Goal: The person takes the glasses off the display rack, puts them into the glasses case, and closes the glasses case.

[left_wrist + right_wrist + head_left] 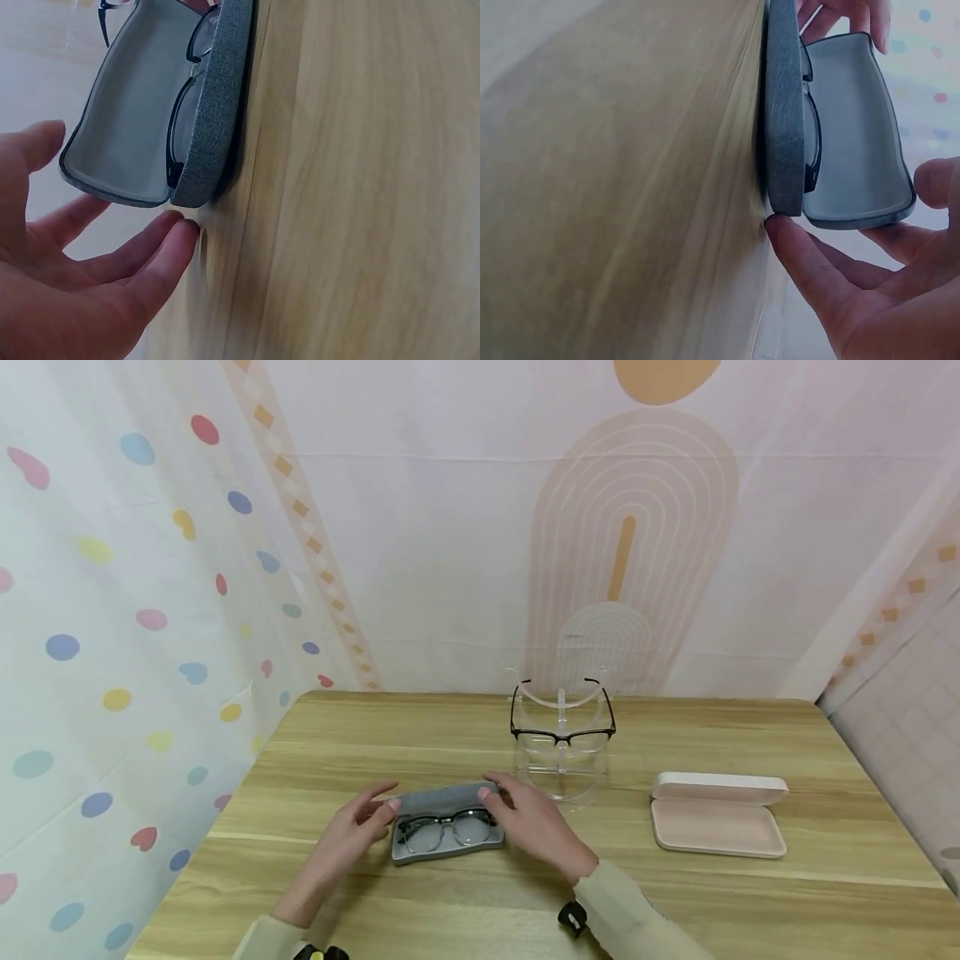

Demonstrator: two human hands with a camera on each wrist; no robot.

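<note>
A grey glasses case (pixel 447 853) lies on the table with its lid (pixel 135 112) raised. Inside rest dark-browed glasses (pixel 448 831) with clear lower rims. At the case's left end is my left hand (pixel 358 827), fingers spread and relaxed, the thumb close to the lid's corner. My right hand (pixel 536 822) is at the right end, pinching the lid's corner between thumb and fingers; in the right wrist view its index fingertip (pixel 784 229) touches the base's end.
Behind the case stands a clear display stand (pixel 561 768) bearing black-framed glasses (pixel 562 737). On the right of the wooden table (pixel 360 735) lies an open pale pink glasses case (pixel 716 828). A patterned curtain (pixel 420 552) hangs along the back and left.
</note>
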